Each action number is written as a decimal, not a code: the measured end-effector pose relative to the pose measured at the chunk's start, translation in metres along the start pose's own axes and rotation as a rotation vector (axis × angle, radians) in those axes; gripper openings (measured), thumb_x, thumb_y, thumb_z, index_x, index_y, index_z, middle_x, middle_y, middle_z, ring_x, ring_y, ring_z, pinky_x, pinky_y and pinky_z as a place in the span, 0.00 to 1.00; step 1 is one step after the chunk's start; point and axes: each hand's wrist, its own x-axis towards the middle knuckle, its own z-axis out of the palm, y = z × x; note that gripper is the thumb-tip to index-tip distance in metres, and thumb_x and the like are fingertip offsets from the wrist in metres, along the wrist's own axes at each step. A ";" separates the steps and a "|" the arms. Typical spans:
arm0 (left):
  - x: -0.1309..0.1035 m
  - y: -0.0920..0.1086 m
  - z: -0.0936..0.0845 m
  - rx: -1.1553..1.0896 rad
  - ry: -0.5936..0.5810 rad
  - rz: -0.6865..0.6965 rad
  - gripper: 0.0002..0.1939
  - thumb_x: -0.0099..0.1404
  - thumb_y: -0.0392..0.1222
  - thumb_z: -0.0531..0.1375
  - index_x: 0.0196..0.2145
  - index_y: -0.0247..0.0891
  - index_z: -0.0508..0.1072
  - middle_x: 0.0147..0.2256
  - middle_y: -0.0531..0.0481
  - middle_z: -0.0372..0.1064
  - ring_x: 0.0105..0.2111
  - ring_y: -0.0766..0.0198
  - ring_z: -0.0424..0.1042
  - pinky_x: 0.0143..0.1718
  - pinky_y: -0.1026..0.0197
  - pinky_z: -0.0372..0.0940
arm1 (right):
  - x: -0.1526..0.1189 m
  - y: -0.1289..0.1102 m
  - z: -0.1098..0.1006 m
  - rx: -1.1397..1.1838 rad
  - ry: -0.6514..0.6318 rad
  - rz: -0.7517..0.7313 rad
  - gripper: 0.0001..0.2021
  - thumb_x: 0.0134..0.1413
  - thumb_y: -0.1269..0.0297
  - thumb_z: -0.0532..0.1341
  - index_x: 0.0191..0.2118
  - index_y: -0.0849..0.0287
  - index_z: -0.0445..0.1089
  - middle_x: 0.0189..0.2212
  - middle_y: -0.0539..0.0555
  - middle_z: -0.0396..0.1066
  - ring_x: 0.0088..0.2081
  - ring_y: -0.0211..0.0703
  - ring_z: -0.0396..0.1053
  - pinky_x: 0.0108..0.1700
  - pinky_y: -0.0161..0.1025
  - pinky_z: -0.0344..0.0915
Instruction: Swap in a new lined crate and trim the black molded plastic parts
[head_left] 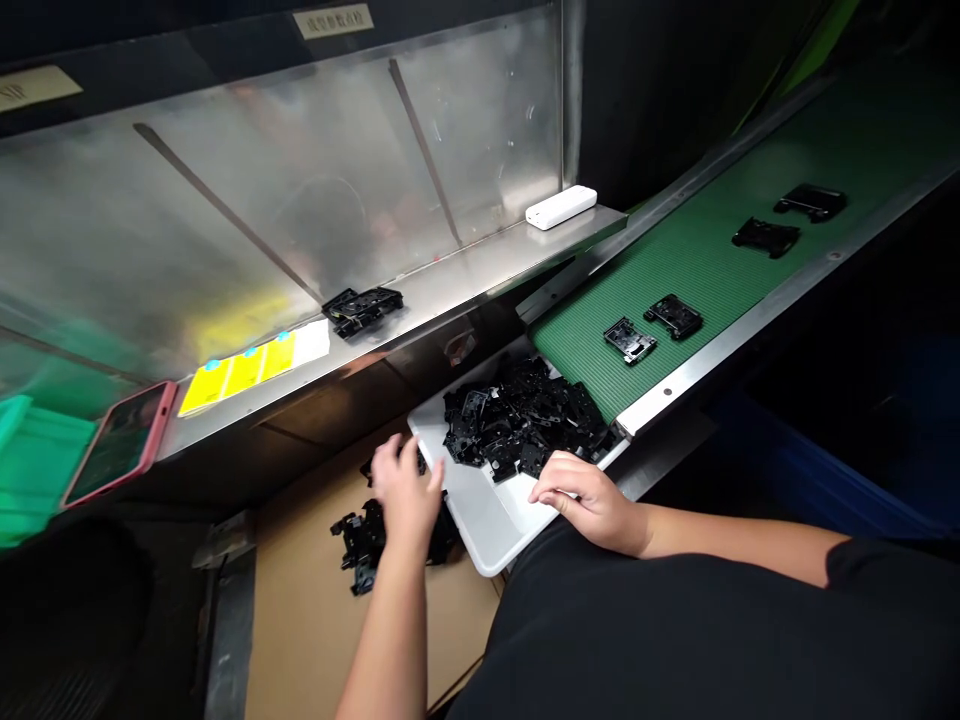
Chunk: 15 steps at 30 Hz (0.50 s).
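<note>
A white plastic tray [469, 510] is set at the lower end of the green conveyor belt [585, 300], apparently so that whatever is carried off the belt is caught. Black molded plastic parts [525, 410] are heaped at the belt side of the tray, while the near side is left bare, which fits with a drop from the belt end. On the belt, four similar pieces [675, 316] are spaced in two loose pairs, laid flat, probably for steadiness.

The right hand [596, 505] is held over the tray's near side, with its fingers curled inward; whether anything is gripped cannot be told. The left hand [405, 490] is held beside the tray's left edge, above more black parts [364, 545] lying on cardboard [300, 580]. Its fingers are spread and open, with nothing seen gripped; contact with the parts beneath cannot be confirmed.

A small cluster of black parts [364, 310] is kept on the metal ledge [465, 275], apart from the heap, perhaps for separation. A yellow-and-white sheet [240, 375] and a pink-framed tablet [124, 440] are placed farther along, seemingly for easy viewing, and a white elongated device [561, 207] is rested near the ledge's far end.
</note>
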 end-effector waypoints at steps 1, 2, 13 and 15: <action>0.006 0.019 0.012 -0.079 -0.038 0.154 0.27 0.68 0.54 0.59 0.60 0.40 0.69 0.64 0.35 0.60 0.67 0.42 0.55 0.66 0.38 0.53 | -0.001 -0.001 -0.001 0.003 0.008 -0.006 0.08 0.69 0.67 0.58 0.43 0.57 0.76 0.35 0.55 0.76 0.38 0.45 0.67 0.43 0.44 0.66; 0.013 0.041 0.025 -0.152 -0.097 0.297 0.27 0.66 0.53 0.61 0.60 0.41 0.68 0.63 0.36 0.62 0.66 0.43 0.57 0.66 0.40 0.54 | -0.002 -0.001 -0.002 0.006 0.015 -0.012 0.08 0.69 0.68 0.58 0.43 0.57 0.76 0.35 0.55 0.76 0.38 0.44 0.67 0.43 0.44 0.66; 0.035 0.156 0.136 -0.371 -0.343 0.542 0.41 0.52 0.27 0.67 0.62 0.44 0.63 0.67 0.38 0.51 0.62 0.44 0.61 0.61 0.41 0.62 | -0.011 0.000 -0.014 0.018 0.018 -0.002 0.08 0.68 0.71 0.58 0.44 0.58 0.76 0.33 0.54 0.74 0.37 0.42 0.67 0.43 0.42 0.65; 0.025 0.137 0.132 -0.382 -0.356 0.554 0.39 0.52 0.26 0.65 0.60 0.44 0.65 0.66 0.39 0.53 0.62 0.46 0.61 0.62 0.43 0.61 | -0.014 0.001 -0.018 0.014 0.039 0.055 0.08 0.68 0.70 0.58 0.44 0.57 0.77 0.33 0.54 0.73 0.37 0.42 0.68 0.43 0.42 0.66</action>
